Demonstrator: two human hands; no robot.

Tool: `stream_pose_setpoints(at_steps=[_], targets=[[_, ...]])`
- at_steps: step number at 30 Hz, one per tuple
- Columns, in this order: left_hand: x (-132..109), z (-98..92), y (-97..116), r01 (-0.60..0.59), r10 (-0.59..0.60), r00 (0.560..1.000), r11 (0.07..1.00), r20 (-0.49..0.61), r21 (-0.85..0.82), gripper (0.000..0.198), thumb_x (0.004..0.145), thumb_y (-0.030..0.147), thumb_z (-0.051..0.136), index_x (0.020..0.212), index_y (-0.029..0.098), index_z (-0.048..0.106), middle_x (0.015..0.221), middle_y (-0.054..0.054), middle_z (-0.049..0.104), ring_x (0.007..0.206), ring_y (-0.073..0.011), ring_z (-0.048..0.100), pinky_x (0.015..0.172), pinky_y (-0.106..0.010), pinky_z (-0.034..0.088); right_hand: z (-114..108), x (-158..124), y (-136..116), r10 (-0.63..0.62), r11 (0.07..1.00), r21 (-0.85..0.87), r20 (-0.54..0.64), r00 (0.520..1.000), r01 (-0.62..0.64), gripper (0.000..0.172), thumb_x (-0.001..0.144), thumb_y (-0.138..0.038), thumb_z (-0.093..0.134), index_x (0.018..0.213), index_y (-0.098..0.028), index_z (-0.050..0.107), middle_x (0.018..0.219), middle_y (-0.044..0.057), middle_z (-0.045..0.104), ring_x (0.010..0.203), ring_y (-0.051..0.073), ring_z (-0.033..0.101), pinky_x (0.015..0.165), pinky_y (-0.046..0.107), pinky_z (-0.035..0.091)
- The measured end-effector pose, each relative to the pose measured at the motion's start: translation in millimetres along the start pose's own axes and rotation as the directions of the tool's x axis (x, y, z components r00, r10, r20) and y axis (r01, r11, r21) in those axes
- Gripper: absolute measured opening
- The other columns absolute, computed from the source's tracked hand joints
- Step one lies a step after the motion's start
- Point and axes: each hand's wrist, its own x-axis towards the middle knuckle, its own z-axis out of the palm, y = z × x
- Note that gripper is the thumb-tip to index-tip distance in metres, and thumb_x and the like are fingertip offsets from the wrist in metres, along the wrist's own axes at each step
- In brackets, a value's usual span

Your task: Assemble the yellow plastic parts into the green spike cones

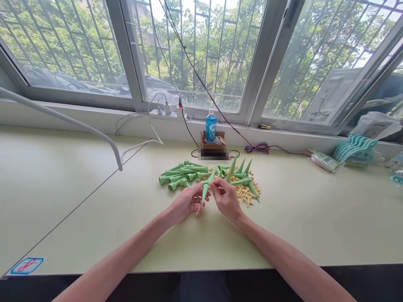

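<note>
My left hand (185,200) grips a green plastic spike (205,192), held tilted above the table with its pointed end toward me. My right hand (227,200) is closed in a pinch beside the spike's collar; whatever its fingertips hold is hidden. Just beyond my left hand lies a pile of green tapered tubes (184,171) with wide ribbed ends. Small yellow plastic pieces (245,195) are heaped beyond and right of my right hand. More green spikes (241,167) lie among them, several with their points up.
At the back, a small cardboard box (214,147) stands with a blue-liquid bottle (210,126). A bundled cable (257,147) lies right of it. Turquoise plastic pieces (355,149) are at far right. A white curved tube (94,130) reaches over the table's left side.
</note>
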Motion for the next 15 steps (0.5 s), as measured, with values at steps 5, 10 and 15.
stream_pose_setpoints(at_steps=[5,10,15], targets=[[0.0,-4.3,-5.2,-0.054,0.049,0.997,0.994,0.053,0.099,0.039,0.083,0.05,0.067,0.088,0.012,0.065,0.073,-0.002,0.057,0.052,-0.0066,0.047,0.047,-0.019,0.045,0.7,-1.3,-0.7,-0.001,1.0,0.032,0.025,1.0,0.0,0.026,0.093,-0.039,0.053,0.075,-0.02,0.054,0.064,-0.002,0.054,0.052,0.011,0.046,0.049,0.023,0.036],[1.4,-9.4,-9.1,-0.153,0.15,0.988,0.948,0.032,0.278,0.037,0.08,0.051,0.069,0.078,0.015,0.058,0.061,0.002,0.056,0.047,-0.0078,0.048,0.05,-0.023,0.044,0.7,-2.5,-0.6,0.057,0.998,0.039,0.009,0.998,-0.057,0.03,0.091,-0.043,0.056,0.072,-0.02,0.052,0.062,-0.003,0.049,0.049,0.009,0.035,0.045,0.023,0.028],[-0.4,-8.1,-7.0,-0.23,0.263,0.965,0.849,-0.002,0.476,0.035,0.08,0.046,0.069,0.07,0.018,0.05,0.051,0.005,0.053,0.044,-0.0096,0.049,0.047,-0.023,0.04,2.5,-3.1,-0.2,0.173,0.979,0.11,0.013,0.985,-0.173,0.033,0.089,-0.047,0.059,0.071,-0.02,0.052,0.056,-0.005,0.043,0.047,0.009,0.034,0.043,0.022,0.026]])
